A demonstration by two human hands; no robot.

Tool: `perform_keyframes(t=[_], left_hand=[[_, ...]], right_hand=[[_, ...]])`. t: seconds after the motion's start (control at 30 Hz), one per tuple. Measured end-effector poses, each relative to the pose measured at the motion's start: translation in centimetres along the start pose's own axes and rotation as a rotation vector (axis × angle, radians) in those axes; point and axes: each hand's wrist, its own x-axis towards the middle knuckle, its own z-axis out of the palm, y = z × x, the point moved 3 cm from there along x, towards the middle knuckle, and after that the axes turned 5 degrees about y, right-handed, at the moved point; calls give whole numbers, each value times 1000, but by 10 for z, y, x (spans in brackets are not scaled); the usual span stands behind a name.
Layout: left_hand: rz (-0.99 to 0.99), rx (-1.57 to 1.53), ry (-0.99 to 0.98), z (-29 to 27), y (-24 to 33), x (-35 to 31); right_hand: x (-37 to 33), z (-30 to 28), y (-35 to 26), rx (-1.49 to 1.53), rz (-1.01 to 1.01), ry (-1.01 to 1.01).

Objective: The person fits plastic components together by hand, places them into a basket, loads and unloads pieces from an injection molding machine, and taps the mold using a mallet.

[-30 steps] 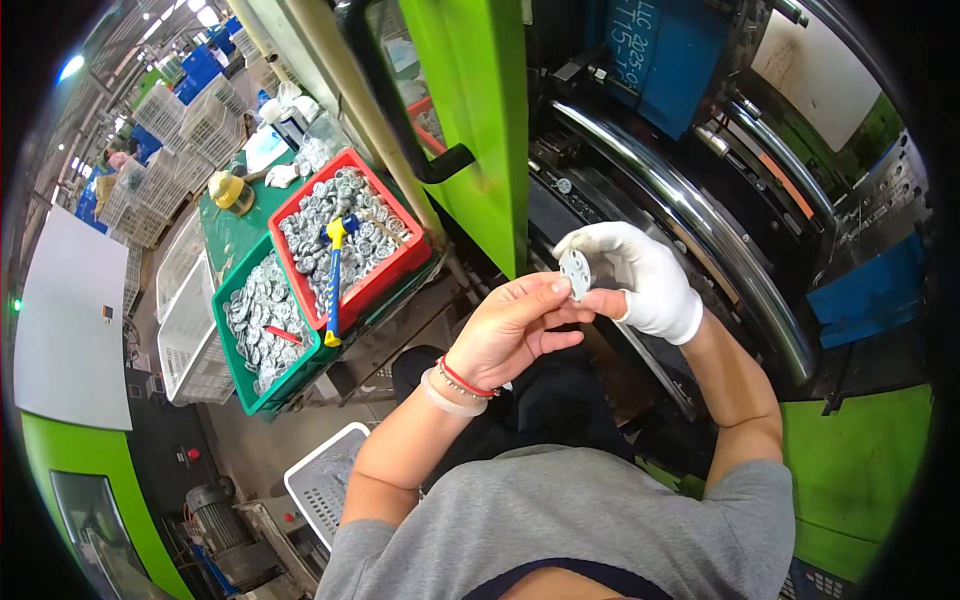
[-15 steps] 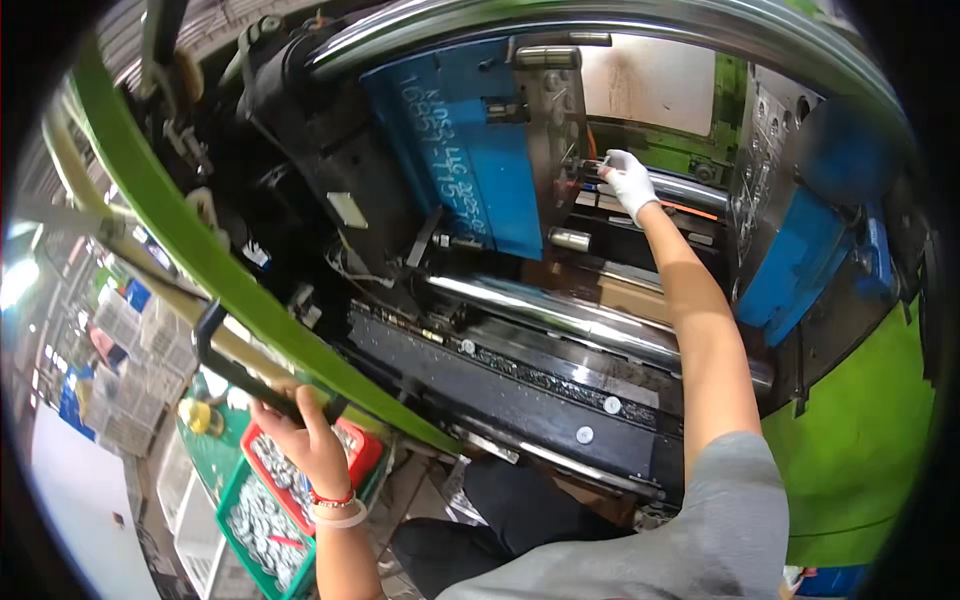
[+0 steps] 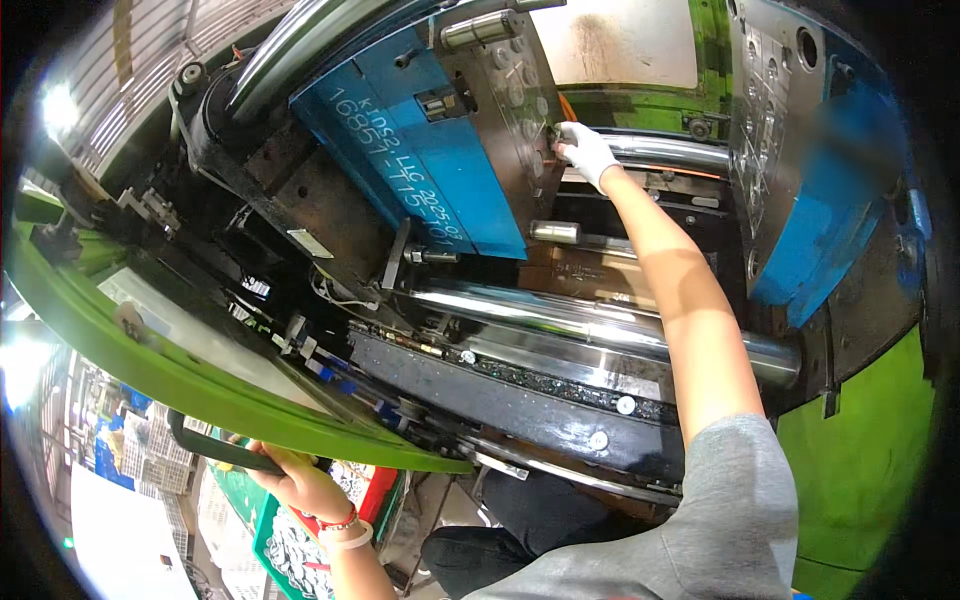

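At the right edge of the blue block's [image 3: 470,170] metal face [image 3: 512,130], our gloved right hand [image 3: 588,150] reaches with half-bent fingers, and we cannot tell whether they hold anything. Along the lower edge of the green door [image 3: 220,403], our bare left hand [image 3: 305,488] is curled round the black handle [image 3: 215,452]. We judge the step as fingerwork at the face, the next move calling for careful fingertips and a steady door.

Versus one second ago: hands no longer meet over a grey disc. Right hand [image 3: 590,153], gloved, is now at the right-hand face of the blue mould block [image 3: 420,158]; left hand [image 3: 312,490] is now on the black door handle [image 3: 218,449], lower left of that block.
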Motion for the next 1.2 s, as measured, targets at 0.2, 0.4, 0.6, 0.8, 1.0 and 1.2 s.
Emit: perform_keyframes(t=[0.2, 0.4, 0.6, 0.8, 1.0, 1.2], left_hand=[[-107, -1, -56, 3, 12, -4], [-76, -31, -29, 5, 11, -3], [-105, -53, -51, 4, 12, -3], [-114, -47, -7, 1, 12, -9], [-16, 203, -21, -21, 4, -2], [-188, 273, -372, -56, 24, -52]], right_hand=[[-6, 2, -12, 5, -23, 41], [-5, 8, -9, -204, -127, 139], [-3, 11, -12, -260, -51, 34], [-9, 5, -15, -233, 23, 251], [-14, 31, -55, -572, -108, -242], [-62, -13, -116, 556, 393, -149]])
